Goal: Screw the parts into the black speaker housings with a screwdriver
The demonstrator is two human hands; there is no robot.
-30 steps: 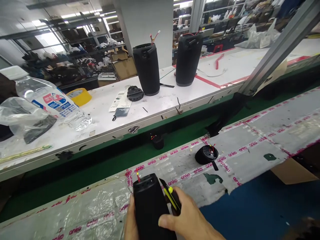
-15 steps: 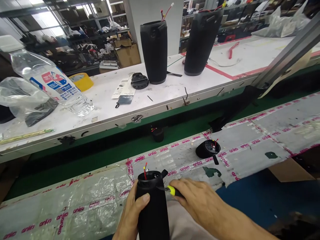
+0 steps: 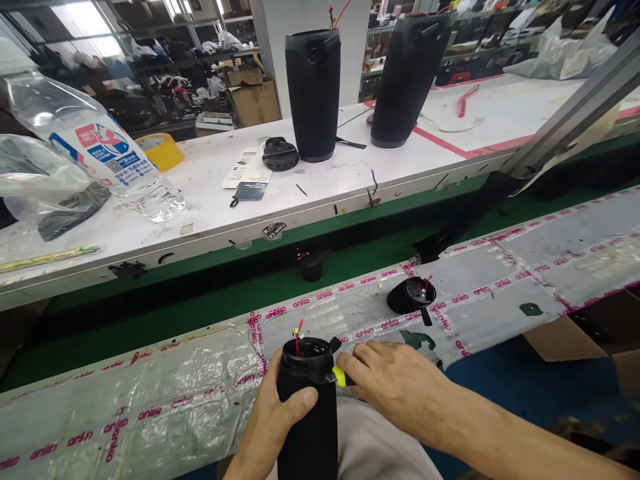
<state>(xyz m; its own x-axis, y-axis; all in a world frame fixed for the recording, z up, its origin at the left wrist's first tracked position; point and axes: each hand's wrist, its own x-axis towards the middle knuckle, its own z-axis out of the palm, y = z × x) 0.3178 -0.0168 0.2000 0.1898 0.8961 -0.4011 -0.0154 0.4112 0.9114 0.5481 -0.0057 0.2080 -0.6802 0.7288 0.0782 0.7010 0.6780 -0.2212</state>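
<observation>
Gripping a black cylindrical speaker shell upright at the near edge of the tape-covered bench, the left hand is wrapped around its side with the thumb pressed across the front. The right hand is closed on a yellow-tipped tool, whose tip touches the shell's upper rim; red and yellow wires stick up from the shell's open top. Farther along the bench, near its far edge, a black round cap lies tilted, with small wires inside. Beyond the bench runs a green conveyor strip, where a small black part sits against the far side. On the white counter behind it, two tall black speaker shells stand upright toward the far edge, well apart from the hands. Just beside the left one lies a black disc and a printed leaflet. Toward the counter's left end lie a clear water bottle on its side, a yellow tape roll and a crumpled plastic bag.
</observation>
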